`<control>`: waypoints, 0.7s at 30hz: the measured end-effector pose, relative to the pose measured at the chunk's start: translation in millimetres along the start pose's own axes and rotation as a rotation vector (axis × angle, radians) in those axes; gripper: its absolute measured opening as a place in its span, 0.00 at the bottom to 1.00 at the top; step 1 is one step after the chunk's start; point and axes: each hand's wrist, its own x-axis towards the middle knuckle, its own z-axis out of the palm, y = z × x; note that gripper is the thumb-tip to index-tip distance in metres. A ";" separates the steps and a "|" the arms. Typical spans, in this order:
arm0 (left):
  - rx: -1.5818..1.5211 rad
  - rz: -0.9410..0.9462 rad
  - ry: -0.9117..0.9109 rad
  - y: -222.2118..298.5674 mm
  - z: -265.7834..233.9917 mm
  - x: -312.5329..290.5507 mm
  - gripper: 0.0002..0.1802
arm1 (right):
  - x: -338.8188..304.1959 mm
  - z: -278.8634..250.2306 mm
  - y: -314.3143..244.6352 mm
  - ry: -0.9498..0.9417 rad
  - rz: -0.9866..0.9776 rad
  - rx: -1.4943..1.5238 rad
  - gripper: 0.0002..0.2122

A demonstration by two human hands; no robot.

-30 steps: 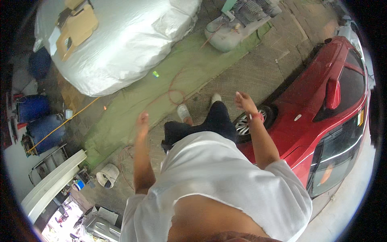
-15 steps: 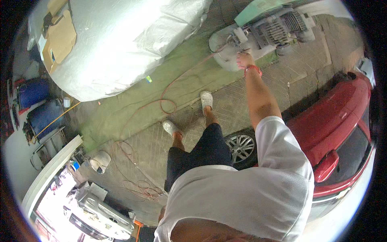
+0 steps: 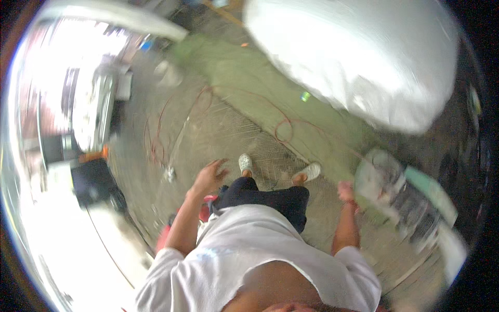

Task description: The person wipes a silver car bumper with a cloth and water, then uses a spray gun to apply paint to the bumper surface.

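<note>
Both hands are empty and held out from the body over the paved yard floor [image 3: 218, 130]. On the person's left, the left hand [image 3: 209, 177] is raised at hip height with the fingers spread loosely and the palm turned down; it touches nothing, and below it lies bare ribbed paving. On the right, the right hand [image 3: 345, 191] hangs lower, fingers curled in loosely, though motion blur hides exactly how far; a red band sits at its wrist. Just beside that hand, seemingly not touching, stands a grey and pale-green wheeled machine with a metal grille [image 3: 403, 200], the nearest thing to either hand. Between the hands are the person's dark trousers [image 3: 270, 197] and two light shoes [image 3: 309, 171] planted on the paving. A thin red cable [image 3: 283, 130] loops across the floor ahead of the feet and trails off to the left. Beyond it rises a large rounded shape under a silvery-white cover [image 3: 374, 62], beside a green strip of floor. A black box-like object [image 3: 93, 182] stands well to the left, and a bit of red bodywork [image 3: 208, 208] shows just under the left forearm.
</note>
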 end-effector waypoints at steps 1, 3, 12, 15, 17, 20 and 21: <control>-0.066 0.104 0.017 8.8 3.8 -4.6 0.26 | -27.2 33.6 9.5 -0.064 -0.063 -0.205 0.18; -0.158 0.121 0.059 1.7 26.3 -13.4 0.23 | -65.3 94.7 25.4 -0.213 -0.231 -0.558 0.20; -0.251 -0.275 -0.346 -278.1 80.8 -67.0 0.29 | -188.9 320.7 -134.8 -0.609 -0.066 -1.124 0.22; -0.354 -0.292 -0.075 -342.4 -5.8 -69.5 0.30 | -147.9 324.8 -172.9 -0.472 -0.235 -1.410 0.23; -0.561 -0.340 0.316 -387.4 -88.7 -88.3 0.30 | -117.5 341.0 -201.2 -0.395 -0.596 -1.918 0.25; -0.671 -0.221 1.042 -438.2 -234.1 -168.0 0.30 | -99.0 413.6 -219.9 -0.583 -0.945 -2.056 0.22; -0.512 -0.228 1.248 -450.5 -274.9 -200.3 0.27 | -90.9 434.5 -228.2 -0.562 -0.954 -1.998 0.22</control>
